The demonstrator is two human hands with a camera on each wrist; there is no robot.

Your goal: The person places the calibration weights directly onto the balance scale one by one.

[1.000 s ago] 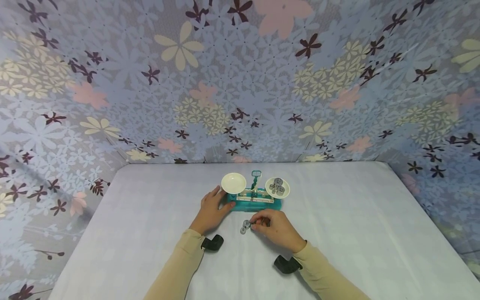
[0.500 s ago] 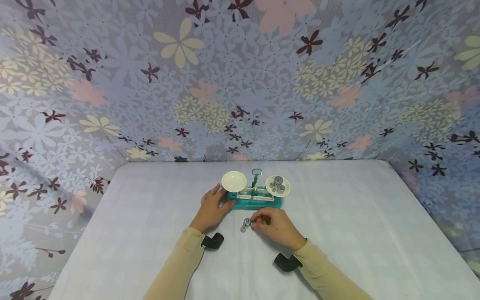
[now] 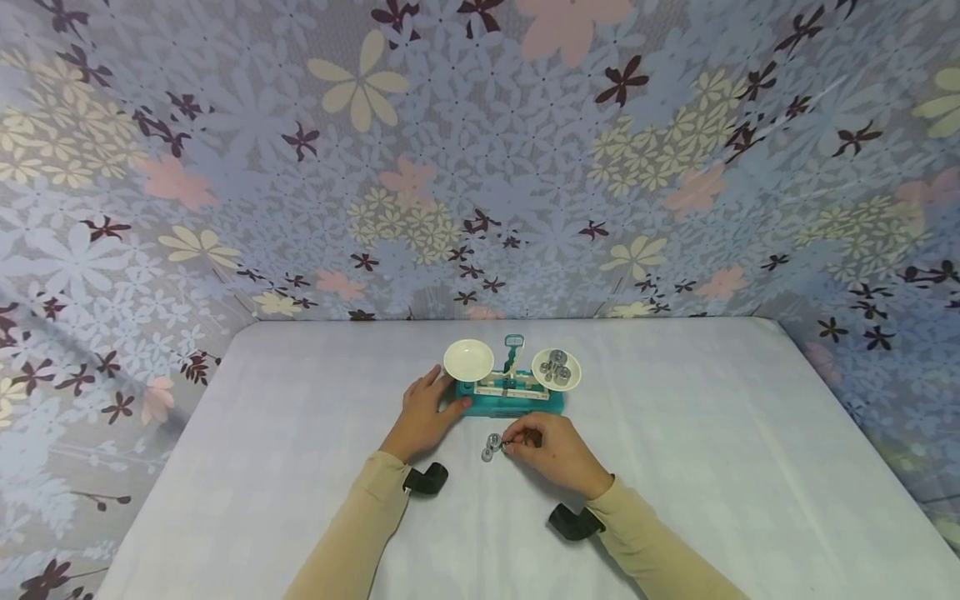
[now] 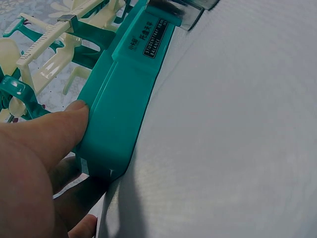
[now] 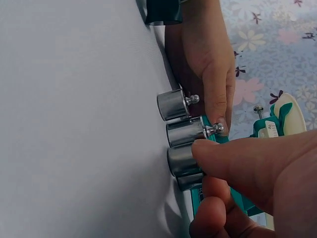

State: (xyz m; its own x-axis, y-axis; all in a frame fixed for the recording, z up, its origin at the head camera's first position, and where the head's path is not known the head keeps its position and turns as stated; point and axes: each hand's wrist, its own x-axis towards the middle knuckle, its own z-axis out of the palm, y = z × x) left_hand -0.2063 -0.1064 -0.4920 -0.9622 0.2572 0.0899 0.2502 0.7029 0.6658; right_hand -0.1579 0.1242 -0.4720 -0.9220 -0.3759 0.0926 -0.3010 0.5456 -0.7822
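A teal balance scale [image 3: 510, 406] with two cream pans sits toward the back middle of the table. My left hand [image 3: 426, 418] grips the left end of its base; in the left wrist view the thumb [image 4: 69, 121] presses the edge and the fingers go round the end. In front of the scale, several metal weights [image 5: 185, 132] with knobs stand close together. My right hand [image 3: 555, 446] pinches one weight [image 5: 182, 159] in this cluster, thumb against its top edge, its knob hidden. More weights [image 3: 557, 357] lie in the right pan [image 3: 573, 379]; the left pan [image 3: 468, 361] holds nothing.
A white cloth covers the table [image 3: 712, 442], and a flowered fabric wall [image 3: 480, 167] rises behind and at both sides. Black wrist mounts [image 3: 576, 523] hang from both sleeves. A clear part [image 4: 178, 12] sticks out from the scale's front in the left wrist view.
The head view has tipped down slightly, so the scene sits a little higher in it. Both hands and the weights keep their places.
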